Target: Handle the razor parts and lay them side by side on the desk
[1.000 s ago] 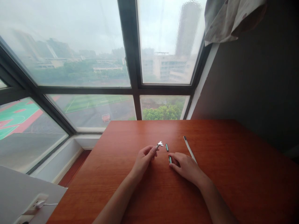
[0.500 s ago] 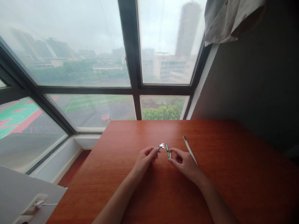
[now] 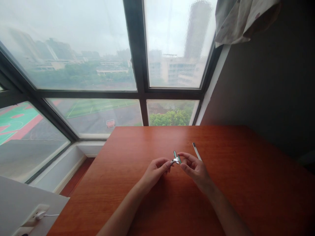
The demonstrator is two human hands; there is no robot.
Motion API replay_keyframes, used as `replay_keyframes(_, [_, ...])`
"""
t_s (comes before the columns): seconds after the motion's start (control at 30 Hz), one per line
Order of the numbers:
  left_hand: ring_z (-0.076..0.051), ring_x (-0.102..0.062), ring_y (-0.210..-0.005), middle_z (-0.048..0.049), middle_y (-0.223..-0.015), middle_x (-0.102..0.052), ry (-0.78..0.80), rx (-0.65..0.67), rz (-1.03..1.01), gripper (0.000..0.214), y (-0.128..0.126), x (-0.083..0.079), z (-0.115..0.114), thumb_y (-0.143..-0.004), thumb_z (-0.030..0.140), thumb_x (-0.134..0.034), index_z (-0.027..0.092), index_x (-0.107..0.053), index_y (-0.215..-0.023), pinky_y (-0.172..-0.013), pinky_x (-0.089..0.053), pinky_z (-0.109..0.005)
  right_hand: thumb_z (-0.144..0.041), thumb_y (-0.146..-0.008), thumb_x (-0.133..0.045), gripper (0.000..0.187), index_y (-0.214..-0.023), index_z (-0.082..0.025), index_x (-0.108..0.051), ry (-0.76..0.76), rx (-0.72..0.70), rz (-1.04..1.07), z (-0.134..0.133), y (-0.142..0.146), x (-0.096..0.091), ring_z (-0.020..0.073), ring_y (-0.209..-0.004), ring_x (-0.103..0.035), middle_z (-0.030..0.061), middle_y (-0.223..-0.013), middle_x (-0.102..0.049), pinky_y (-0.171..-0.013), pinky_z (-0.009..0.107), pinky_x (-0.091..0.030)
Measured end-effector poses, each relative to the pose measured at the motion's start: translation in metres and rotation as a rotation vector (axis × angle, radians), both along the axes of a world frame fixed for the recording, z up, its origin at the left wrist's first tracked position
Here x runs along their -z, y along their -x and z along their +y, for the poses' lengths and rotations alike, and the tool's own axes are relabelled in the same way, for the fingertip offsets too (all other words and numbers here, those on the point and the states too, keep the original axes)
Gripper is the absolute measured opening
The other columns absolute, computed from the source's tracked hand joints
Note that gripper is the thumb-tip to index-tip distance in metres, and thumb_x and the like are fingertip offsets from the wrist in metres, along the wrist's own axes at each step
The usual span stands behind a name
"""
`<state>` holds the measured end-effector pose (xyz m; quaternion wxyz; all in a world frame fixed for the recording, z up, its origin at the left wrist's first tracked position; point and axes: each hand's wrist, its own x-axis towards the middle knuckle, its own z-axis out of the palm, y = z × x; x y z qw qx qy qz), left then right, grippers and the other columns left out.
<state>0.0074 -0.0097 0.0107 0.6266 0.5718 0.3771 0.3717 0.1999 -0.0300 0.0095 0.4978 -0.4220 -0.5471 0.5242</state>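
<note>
My left hand [image 3: 158,167] is closed round a silver razor handle [image 3: 175,161], its metal head pointing right. Between the thumb and fingers of my right hand [image 3: 195,167] is a slim green-and-dark razor cartridge [image 3: 179,159]. The handle's head and this cartridge meet or nearly meet; whether they are joined I cannot tell. A second razor cartridge [image 3: 175,153] lies on the table just beyond the handle's head, partly hidden by it. Behind my right hand lies a thin white stick with a dark end, like a toothbrush [image 3: 197,152], its near part covered by the hand.
The reddish-brown wooden table [image 3: 137,141] reaches up to large windows with a dark frame [image 3: 140,95]. A grey wall [image 3: 258,91] stands on the right, with cloth [image 3: 241,23] hanging above. At lower left, a plug sits in a wall socket [image 3: 36,214].
My left hand has moved slightly right and down, bringing the razor handle's head to the held cartridge. My right hand has risen a little with its cartridge, covering more of the white stick.
</note>
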Motion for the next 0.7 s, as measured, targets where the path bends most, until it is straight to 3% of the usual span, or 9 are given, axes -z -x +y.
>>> replay_keyframes(0.3, [-0.012,-0.045,-0.060,-0.0011,-0.064,-0.054,-0.006,-0.001,0.017,0.040,0.0005,0.0017,0.0008,-0.079,0.051,-0.061,0.012,-0.070,-0.086,-0.055,-0.034,-0.022,-0.047,-0.075,-0.069,0.051,-0.115,-0.016,-0.060,-0.034,-0.002,-0.085,0.0017,-0.0024,0.0042,0.0095,-0.054,-0.039,-0.0049,-0.062,-0.043,-0.050,0.022,-0.034])
replay_keyframes(0.7, [-0.012,-0.045,-0.060,-0.0014,-0.066,-0.055,-0.015,0.020,0.003,0.039,0.0023,-0.0009,-0.0011,-0.081,0.049,-0.060,0.013,-0.070,-0.089,-0.056,-0.034,-0.023,-0.041,-0.078,-0.068,0.048,-0.117,-0.015,-0.058,-0.069,-0.039,-0.149,0.0009,-0.0046,0.0047,0.0087,-0.054,-0.038,-0.0055,-0.062,-0.043,-0.050,0.021,-0.032])
